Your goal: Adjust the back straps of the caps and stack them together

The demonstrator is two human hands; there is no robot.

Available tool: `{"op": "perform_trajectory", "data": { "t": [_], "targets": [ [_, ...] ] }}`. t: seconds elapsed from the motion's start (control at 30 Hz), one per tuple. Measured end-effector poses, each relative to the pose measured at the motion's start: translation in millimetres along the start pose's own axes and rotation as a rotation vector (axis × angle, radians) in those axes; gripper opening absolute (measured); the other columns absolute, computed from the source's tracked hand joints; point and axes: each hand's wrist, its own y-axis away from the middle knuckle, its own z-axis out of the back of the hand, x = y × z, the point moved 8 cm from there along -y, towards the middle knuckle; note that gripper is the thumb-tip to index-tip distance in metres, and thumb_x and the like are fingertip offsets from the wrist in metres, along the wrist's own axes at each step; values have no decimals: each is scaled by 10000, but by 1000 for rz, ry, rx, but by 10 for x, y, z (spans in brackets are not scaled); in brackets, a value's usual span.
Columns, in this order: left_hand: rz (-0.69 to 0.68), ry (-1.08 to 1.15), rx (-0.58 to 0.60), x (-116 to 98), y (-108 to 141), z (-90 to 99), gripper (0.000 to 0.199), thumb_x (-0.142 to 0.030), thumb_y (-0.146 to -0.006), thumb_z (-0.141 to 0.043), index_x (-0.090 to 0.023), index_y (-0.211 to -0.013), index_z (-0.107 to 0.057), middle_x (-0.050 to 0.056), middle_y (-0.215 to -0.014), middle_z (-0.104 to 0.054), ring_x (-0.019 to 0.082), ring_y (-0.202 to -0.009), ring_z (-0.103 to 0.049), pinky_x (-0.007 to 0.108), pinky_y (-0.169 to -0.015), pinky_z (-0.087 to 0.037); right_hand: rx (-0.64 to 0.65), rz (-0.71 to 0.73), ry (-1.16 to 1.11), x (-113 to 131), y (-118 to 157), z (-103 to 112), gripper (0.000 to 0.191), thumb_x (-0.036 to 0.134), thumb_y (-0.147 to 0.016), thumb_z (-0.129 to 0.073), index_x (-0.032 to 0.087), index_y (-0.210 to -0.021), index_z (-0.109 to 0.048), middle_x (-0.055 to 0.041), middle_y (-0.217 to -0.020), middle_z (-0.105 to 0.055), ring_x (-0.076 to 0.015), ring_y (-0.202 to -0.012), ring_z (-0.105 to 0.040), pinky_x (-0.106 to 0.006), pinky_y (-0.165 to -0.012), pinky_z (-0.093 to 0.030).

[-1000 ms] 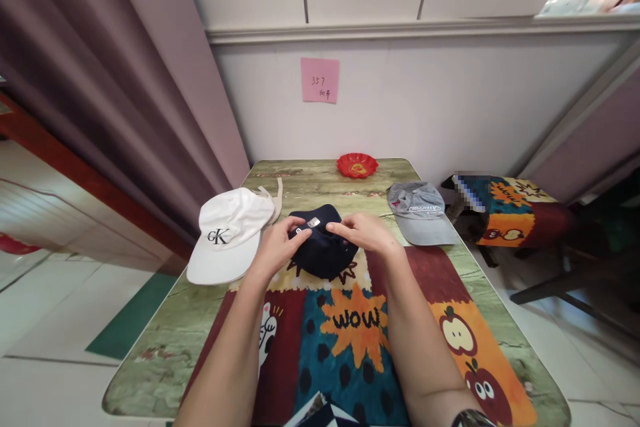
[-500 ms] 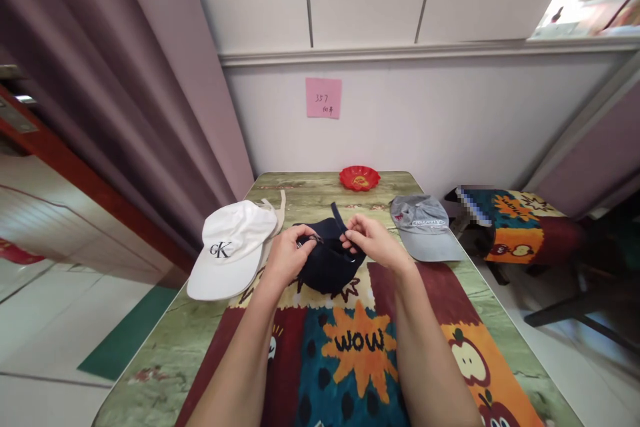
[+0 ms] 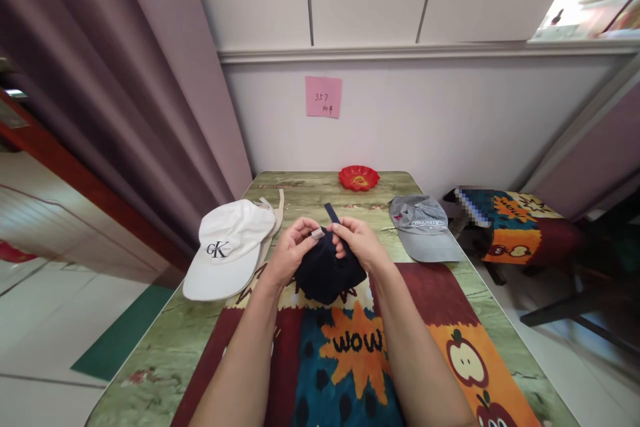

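A dark navy cap (image 3: 327, 278) lies in front of me at mid-table, its back strap (image 3: 331, 213) standing up loose at the end. My left hand (image 3: 289, 252) is closed in a pinch on a small metal buckle (image 3: 317, 234) at the cap's back edge. Right beside it, my right hand (image 3: 363, 245) pinches the strap between thumb and fingers. Whether the strap passes through the buckle I cannot tell. To the left sits a white cap (image 3: 235, 240) with CK lettering and its strap ends loose. A grey cap (image 3: 423, 227) with white lettering rests on the right.
A red scalloped dish (image 3: 359, 178) stands at the table's far edge, near the wall. Under my arms is a colourful patterned cloth (image 3: 455, 300) on the green wood-look table (image 3: 145, 347). A cloth-covered stool (image 3: 525, 227) is off to the right.
My right hand has moved left, bringing the strap up to the buckle in my left hand. The buckle now shows, and the navy cap's opening is turned more away from view.
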Motion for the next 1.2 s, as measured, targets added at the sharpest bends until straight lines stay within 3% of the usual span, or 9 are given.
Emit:
{"op": "perform_trajectory", "data": {
  "t": [0.13,0.27,0.33,0.4,0.6,0.8,1.0,1.13,1.2],
  "targets": [
    [-128,-231,-167,-87,28,71,178,-315,-789,-691,-195,-905,-632,17,-886,-657,172,-835,-621,277,-796,-474,48,0,80,-41,-12,-38,355,474,-690,-775,144,-794,-697,15,-636,-629,-64,-493,-560,-170,-467,-486],
    [-334,-636,-335,-319,106,13,89,-292,-825,-650,-211,-851,-677,59,-1017,-638,222,-1030,-597,335,-962,-436,-26,46,171,-14,-22,-9,357,448,-664,-797,127,-803,-726,9,-592,-636,-78,-489,-572,-175,-467,-465],
    [-356,-770,-410,-384,157,-37,103,-277,-849,-613,-221,-888,-690,60,-974,-633,218,-968,-602,330,-913,-455,-76,70,171,-25,-49,9,349,442,-668,-789,126,-804,-726,4,-596,-644,-85,-492,-580,-183,-469,-468],
    [-331,-803,-411,-393,175,-99,136,-251,-873,-564,-222,-918,-689,48,-893,-631,197,-835,-606,311,-807,-480,-112,83,142,-51,-77,16,337,442,-671,-781,131,-783,-716,0,-595,-647,-93,-495,-588,-194,-475,-479],
    [-204,-454,-325,-232,128,-133,146,-230,-840,-577,-167,-936,-666,69,-922,-657,172,-781,-654,272,-691,-536,-140,72,56,-116,-107,-12,317,429,-659,-778,141,-748,-679,-4,-581,-659,-99,-488,-600,-211,-497,-509],
    [-83,-92,-261,16,104,-122,254,-266,-758,-699,-155,-983,-664,64,-951,-709,176,-853,-693,301,-818,-549,-163,57,1,-149,-122,23,282,353,-622,-801,148,-765,-671,1,-614,-670,-101,-516,-609,-208,-506,-525],
    [91,145,-413,248,162,30,438,-314,-604,-858,-153,-934,-618,59,-816,-748,198,-755,-725,328,-752,-553,-101,36,-12,-168,-113,-32,249,352,-673,-782,144,-788,-707,-11,-661,-682,-99,-569,-625,-194,-528,-533],
    [134,200,-431,304,179,114,382,-324,-570,-873,-143,-810,-636,57,-834,-744,184,-766,-714,313,-760,-545,-60,13,-68,-161,-96,-71,291,403,-748,-736,140,-871,-718,-35,-716,-700,-106,-608,-657,-202,-553,-555],
    [127,143,-434,278,187,156,337,-315,-571,-865,-141,-775,-662,23,-779,-719,127,-657,-662,253,-660,-516,-46,3,-59,-120,-72,-55,306,419,-782,-697,136,-896,-716,-40,-736,-699,-103,-591,-651,-213,-543,-559]
  ]
}}
